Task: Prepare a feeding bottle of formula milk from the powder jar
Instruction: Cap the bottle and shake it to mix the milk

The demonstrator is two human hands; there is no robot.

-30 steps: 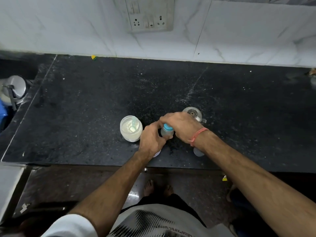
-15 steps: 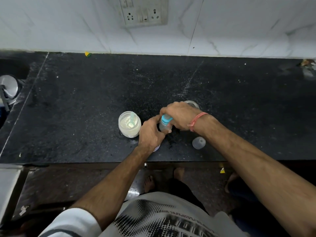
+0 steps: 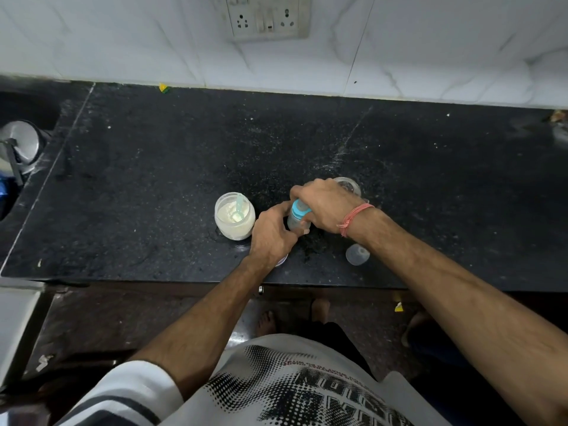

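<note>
Your counter (image 3: 153, 167) is black stone flecked with pale specks and a thin white scratch. The wall (image 3: 123, 38) behind it is white tile with faint grey veining, and the socket plate (image 3: 266, 18) is off-white. The powder jar (image 3: 235, 216) is clear, its powder cream, with a pale green scoop (image 3: 238, 208) in it. The bottle (image 3: 297, 217) carries a light blue collar over a greyish, see-through body. A pinkish-red thread (image 3: 353, 215) circles your right wrist. Your shirt (image 3: 292, 392) is white with black halftone dots. The small cap (image 3: 357, 254) looks translucent, perhaps bluish.
</note>
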